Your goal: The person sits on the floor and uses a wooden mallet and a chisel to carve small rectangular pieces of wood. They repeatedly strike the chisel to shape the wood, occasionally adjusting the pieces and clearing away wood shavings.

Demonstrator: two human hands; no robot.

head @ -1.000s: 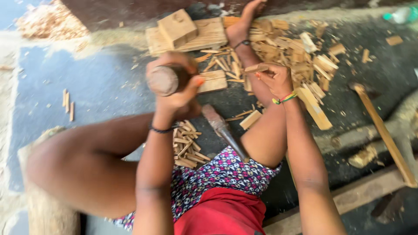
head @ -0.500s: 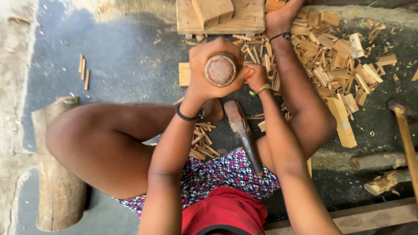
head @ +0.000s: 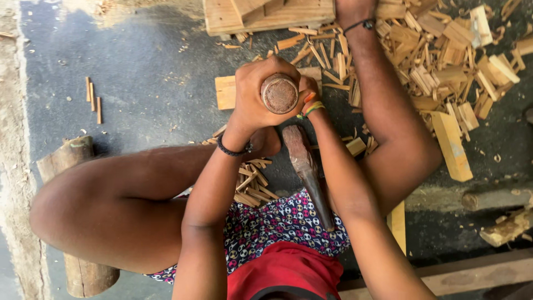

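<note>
The left hand (head: 258, 91) gripped a round-ended club (head: 279, 93) with fingers wrapped tight, hiding the right hand (head: 307, 95) whose grasp I could not tell, above a blade (head: 307, 169), wood sticks (head: 252, 186) and offcuts (head: 444, 61).

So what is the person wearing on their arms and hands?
Both arms are bare, with no sleeves and no gloves. The left hand has a thin black band around its wrist. The right hand has a bracelet of green, yellow and red strands at its wrist, and an orange-painted nail shows. No rings or watch are visible.
</note>
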